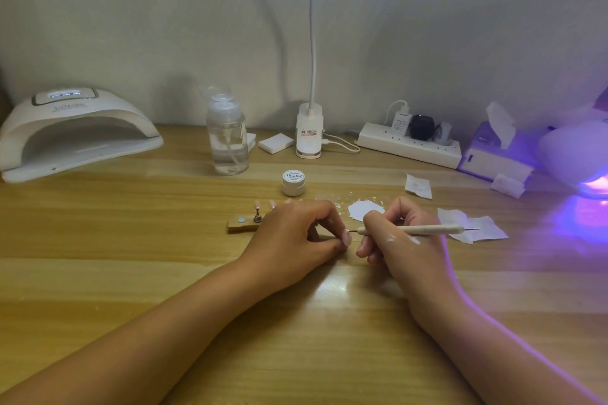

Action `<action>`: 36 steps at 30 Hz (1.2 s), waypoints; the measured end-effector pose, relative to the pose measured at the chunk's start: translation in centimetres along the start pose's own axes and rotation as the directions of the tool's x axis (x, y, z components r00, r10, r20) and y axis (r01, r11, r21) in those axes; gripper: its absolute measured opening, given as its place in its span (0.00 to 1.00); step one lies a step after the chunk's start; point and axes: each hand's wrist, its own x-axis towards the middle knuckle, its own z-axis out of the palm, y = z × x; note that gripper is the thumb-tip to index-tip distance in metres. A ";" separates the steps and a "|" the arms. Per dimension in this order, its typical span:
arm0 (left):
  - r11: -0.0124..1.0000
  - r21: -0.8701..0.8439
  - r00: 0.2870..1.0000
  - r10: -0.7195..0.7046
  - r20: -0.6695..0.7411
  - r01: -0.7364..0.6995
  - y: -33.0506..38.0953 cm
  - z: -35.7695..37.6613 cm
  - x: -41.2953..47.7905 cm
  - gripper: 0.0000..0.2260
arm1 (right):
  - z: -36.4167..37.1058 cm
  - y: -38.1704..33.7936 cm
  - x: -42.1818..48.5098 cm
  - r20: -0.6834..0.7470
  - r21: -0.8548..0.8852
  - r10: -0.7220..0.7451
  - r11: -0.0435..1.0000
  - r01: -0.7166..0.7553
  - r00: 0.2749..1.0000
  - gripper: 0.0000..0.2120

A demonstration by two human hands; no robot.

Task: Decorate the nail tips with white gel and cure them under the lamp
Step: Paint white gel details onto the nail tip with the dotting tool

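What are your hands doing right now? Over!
Left hand pinches nail tip. Right hand grips dotting pen, its point by the nail. Nothing in the way; gel jar stands closed behind.

free: near surface (pixel 329 355) between forearms, left strip before curing lamp (pixel 75 131) | ahead blocked: pump bottle (pixel 227 138), gel jar (pixel 293 182), nail stand (pixel 245 223) | right blocked: paper scraps (pixel 473 228), power strip (pixel 408 145), lit UV lamp (pixel 585 154)

Gel jar (pixel 293 182) behind nail stand (pixel 245 223); curing lamp (pixel 77 133) far left on table (pixel 131 289).
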 end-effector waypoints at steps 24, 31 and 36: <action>0.996 -0.006 0.996 -0.085 0.012 0.085 -0.3 0.3 -0.2 0.05 | -3.0 0.4 2.2 -0.124 -0.327 0.006 0.944 -0.046 0.992 0.08; 0.995 -0.007 0.995 -0.096 0.017 0.096 -0.4 0.3 -0.2 0.05 | -3.0 0.5 2.1 -0.166 -0.326 -0.032 0.945 -0.024 0.986 0.07; 0.995 -0.008 0.994 -0.103 0.025 0.103 -0.3 0.2 -0.1 0.05 | -2.2 -1.1 0.9 -0.165 -0.084 -0.122 0.990 0.109 0.979 0.11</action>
